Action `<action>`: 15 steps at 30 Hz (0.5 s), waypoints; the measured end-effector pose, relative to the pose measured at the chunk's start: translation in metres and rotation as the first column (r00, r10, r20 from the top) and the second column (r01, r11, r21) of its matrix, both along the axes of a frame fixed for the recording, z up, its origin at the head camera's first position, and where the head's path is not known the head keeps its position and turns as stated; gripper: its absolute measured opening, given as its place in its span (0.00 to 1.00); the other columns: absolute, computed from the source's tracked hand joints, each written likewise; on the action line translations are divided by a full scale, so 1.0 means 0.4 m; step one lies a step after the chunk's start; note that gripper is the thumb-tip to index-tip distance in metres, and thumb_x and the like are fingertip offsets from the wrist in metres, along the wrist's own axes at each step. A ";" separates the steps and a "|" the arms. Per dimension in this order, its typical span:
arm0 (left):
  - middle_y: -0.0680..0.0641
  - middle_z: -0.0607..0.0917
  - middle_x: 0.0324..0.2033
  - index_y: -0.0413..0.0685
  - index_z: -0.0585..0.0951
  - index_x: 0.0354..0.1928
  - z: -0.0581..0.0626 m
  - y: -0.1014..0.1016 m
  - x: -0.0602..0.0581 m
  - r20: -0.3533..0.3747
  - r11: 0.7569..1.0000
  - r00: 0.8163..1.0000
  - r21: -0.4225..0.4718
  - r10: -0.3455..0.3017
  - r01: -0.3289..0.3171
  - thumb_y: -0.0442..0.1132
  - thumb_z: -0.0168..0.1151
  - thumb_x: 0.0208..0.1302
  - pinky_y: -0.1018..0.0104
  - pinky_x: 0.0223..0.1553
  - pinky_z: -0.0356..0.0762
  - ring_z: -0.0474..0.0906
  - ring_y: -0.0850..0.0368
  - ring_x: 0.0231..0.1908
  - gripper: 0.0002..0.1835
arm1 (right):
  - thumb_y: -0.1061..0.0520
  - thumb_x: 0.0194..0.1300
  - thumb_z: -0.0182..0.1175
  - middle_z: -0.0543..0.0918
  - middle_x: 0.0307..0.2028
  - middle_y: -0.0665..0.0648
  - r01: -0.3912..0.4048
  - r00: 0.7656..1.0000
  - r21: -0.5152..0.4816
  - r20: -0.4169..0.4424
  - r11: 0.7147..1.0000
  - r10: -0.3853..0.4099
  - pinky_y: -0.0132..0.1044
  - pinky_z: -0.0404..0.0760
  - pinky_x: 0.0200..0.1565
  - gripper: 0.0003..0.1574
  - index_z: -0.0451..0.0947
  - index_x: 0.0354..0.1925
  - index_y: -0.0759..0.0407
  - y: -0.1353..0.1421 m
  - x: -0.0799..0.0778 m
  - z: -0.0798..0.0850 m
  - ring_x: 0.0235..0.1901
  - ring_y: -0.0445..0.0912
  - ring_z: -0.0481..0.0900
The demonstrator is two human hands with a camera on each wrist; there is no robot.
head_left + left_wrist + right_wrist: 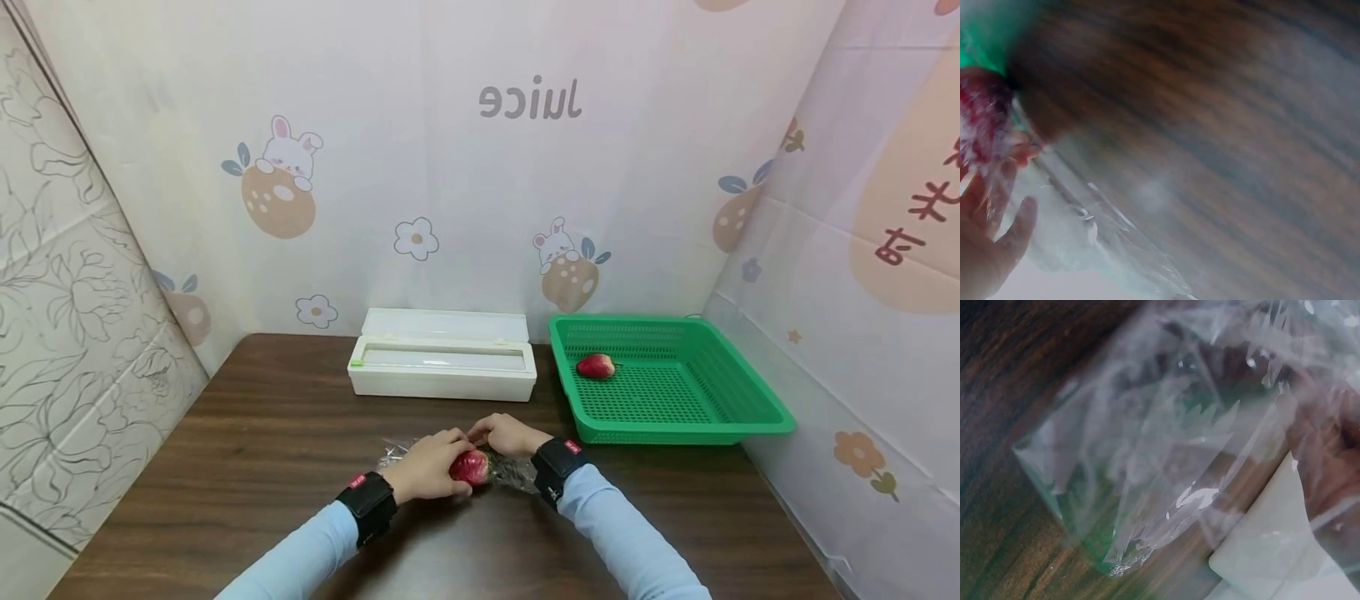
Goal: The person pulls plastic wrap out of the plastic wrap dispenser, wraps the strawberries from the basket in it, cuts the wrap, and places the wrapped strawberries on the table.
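A red fruit (470, 467) lies in crinkled clear plastic film (514, 472) on the brown table, between both hands. My left hand (429, 467) grips it from the left, thumb on the near side and fingers over the far side. Just beyond the fruit, my right hand (510, 434) pinches the film with bent fingers, its fingertips close to those of the left. In the left wrist view, film covers the red fruit (984, 119). A loose sheet of the film (1166, 469) spreads out in the right wrist view, partly veiling the right fingers.
Behind the hands stands a long white box (442, 383) with its lid (446, 323) raised, a film dispenser by its look. To its right, a green plastic basket (682, 435) holds another red fruit (595, 366). Printed curtains (420, 150) hang behind the table and at its sides.
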State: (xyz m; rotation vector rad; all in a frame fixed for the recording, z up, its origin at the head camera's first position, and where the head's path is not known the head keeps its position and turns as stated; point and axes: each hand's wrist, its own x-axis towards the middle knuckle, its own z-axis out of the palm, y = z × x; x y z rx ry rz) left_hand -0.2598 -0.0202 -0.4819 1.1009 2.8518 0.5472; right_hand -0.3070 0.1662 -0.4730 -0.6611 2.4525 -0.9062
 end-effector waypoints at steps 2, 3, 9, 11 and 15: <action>0.54 0.76 0.46 0.52 0.77 0.51 -0.005 0.000 -0.001 -0.063 0.999 0.998 -0.040 -0.002 -0.001 0.56 0.70 0.43 0.60 0.47 0.72 0.72 0.59 0.46 0.31 | 0.75 0.51 0.37 0.81 0.47 0.61 0.009 1.000 -0.005 0.016 1.000 -0.009 0.44 0.76 0.50 0.31 0.77 0.49 0.64 0.000 0.000 -0.002 0.47 0.53 0.79; 0.54 0.76 0.46 0.51 0.77 0.51 -0.007 -0.001 -0.003 -0.086 0.999 0.996 -0.049 -0.006 0.001 0.56 0.71 0.41 0.60 0.47 0.72 0.71 0.58 0.47 0.33 | 0.74 0.52 0.38 0.81 0.47 0.61 0.011 1.000 -0.004 0.020 1.000 -0.011 0.44 0.76 0.50 0.30 0.77 0.49 0.64 0.000 0.001 -0.002 0.47 0.53 0.79; 0.52 0.78 0.43 0.48 0.77 0.50 -0.014 -0.006 -0.015 -0.143 1.000 0.990 -0.029 -0.013 0.009 0.53 0.73 0.41 0.62 0.45 0.73 0.73 0.57 0.44 0.32 | 0.73 0.54 0.39 0.81 0.46 0.60 0.009 1.000 0.036 -0.014 0.999 -0.008 0.44 0.76 0.49 0.28 0.77 0.48 0.64 -0.002 0.000 0.001 0.47 0.52 0.79; 0.51 0.79 0.42 0.48 0.76 0.49 -0.014 -0.008 -0.020 -0.101 1.000 0.995 0.005 0.006 -0.005 0.51 0.73 0.41 0.62 0.43 0.73 0.74 0.57 0.43 0.31 | 0.72 0.54 0.40 0.82 0.45 0.59 0.010 0.999 0.047 -0.031 0.999 -0.008 0.44 0.76 0.50 0.27 0.78 0.48 0.63 -0.002 -0.001 0.003 0.47 0.51 0.79; 0.50 0.79 0.41 0.51 0.73 0.47 -0.016 -0.014 -0.020 0.019 0.996 0.998 0.060 0.060 -0.061 0.50 0.73 0.41 0.63 0.41 0.74 0.75 0.57 0.42 0.29 | 0.71 0.56 0.42 0.82 0.45 0.57 0.006 0.999 0.068 -0.047 0.998 -0.003 0.44 0.75 0.50 0.25 0.79 0.47 0.61 -0.004 0.000 0.003 0.47 0.49 0.77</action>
